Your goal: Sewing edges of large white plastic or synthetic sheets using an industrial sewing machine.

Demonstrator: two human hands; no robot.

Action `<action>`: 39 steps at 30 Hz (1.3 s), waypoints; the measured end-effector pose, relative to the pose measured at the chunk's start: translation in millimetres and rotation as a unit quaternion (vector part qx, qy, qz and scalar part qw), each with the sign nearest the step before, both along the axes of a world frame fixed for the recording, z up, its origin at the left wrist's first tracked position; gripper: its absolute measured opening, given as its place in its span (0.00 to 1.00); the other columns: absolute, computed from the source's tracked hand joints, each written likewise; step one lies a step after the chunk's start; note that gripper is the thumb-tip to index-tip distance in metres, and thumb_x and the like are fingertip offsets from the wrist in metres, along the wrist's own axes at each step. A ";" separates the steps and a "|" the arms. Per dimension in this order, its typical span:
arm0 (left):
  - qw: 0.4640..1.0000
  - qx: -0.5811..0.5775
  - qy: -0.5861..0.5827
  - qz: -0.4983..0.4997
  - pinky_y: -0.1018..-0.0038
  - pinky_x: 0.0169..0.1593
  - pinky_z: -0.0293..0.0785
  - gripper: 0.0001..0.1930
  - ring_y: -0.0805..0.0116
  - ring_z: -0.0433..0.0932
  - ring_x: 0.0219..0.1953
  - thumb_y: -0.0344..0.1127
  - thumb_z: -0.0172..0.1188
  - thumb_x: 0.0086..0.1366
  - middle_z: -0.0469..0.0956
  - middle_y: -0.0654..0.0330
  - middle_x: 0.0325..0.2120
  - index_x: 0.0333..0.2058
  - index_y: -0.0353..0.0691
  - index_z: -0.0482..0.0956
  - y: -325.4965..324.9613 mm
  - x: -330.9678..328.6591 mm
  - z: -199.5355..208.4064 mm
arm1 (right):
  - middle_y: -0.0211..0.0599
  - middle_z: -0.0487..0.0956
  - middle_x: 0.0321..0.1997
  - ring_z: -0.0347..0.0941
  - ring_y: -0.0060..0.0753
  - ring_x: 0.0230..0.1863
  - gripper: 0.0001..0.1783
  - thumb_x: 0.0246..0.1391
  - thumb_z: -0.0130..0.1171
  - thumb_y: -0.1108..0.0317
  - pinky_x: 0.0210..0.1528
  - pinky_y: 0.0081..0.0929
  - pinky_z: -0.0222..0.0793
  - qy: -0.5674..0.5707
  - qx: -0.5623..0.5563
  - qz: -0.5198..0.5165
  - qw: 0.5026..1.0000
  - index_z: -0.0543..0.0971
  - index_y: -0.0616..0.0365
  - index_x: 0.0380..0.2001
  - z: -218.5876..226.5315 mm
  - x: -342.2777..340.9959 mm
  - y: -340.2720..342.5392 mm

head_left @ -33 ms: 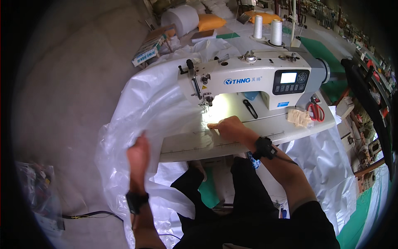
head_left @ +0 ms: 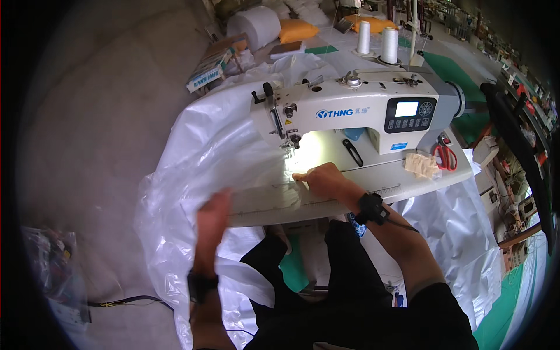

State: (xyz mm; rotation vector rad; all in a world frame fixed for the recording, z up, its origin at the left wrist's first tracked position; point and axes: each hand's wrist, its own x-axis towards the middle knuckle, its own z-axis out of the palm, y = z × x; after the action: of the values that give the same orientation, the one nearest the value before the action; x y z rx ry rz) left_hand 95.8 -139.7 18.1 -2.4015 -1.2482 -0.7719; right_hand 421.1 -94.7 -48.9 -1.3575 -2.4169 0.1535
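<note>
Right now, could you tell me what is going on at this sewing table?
A seated person is working a large sheet of translucent white plastic fabric at a white industrial sewing machine. The right hand presses the fabric flat on the machine table, close to the lit needle area. The left hand lies on the fabric at the table's front edge, where it drapes down toward the floor. Red-handled scissors lie at the machine's right end, and two thread cones stand behind it.
</note>
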 end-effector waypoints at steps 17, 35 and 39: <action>0.972 -0.204 -0.118 -0.016 0.57 0.36 0.71 0.05 0.50 0.75 0.37 0.31 0.55 0.56 0.75 0.54 0.31 0.27 0.37 0.71 89.6 127.0 -47.1 | 0.32 0.77 0.23 0.77 0.36 0.28 0.07 0.47 0.55 0.63 0.31 0.33 0.71 0.082 0.135 0.043 0.986 0.80 0.48 0.28 -18.9 -24.3 15.6; 0.896 -0.379 -0.193 -0.123 0.67 0.42 0.71 0.10 0.56 0.76 0.35 0.31 0.59 0.57 0.77 0.54 0.32 0.38 0.34 0.76 98.1 108.4 -64.3 | 0.38 0.80 0.29 0.77 0.39 0.33 0.14 0.54 0.52 0.57 0.36 0.34 0.70 0.194 -0.051 -0.076 0.977 0.80 0.55 0.34 -5.3 -34.3 15.2; 0.916 -0.332 -0.214 -0.066 0.65 0.40 0.72 0.10 0.55 0.76 0.32 0.31 0.59 0.57 0.77 0.54 0.31 0.37 0.36 0.74 106.9 108.4 -60.1 | 0.41 0.80 0.29 0.77 0.43 0.34 0.15 0.54 0.52 0.57 0.38 0.36 0.70 0.168 -0.095 -0.144 0.971 0.80 0.56 0.30 -0.8 -42.3 23.4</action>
State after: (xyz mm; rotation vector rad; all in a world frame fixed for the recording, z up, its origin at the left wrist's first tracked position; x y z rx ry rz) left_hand 204.2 -32.8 -42.0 -2.9802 -1.7591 -1.0979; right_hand 378.8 -71.4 -49.8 -1.6021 -1.9449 0.5061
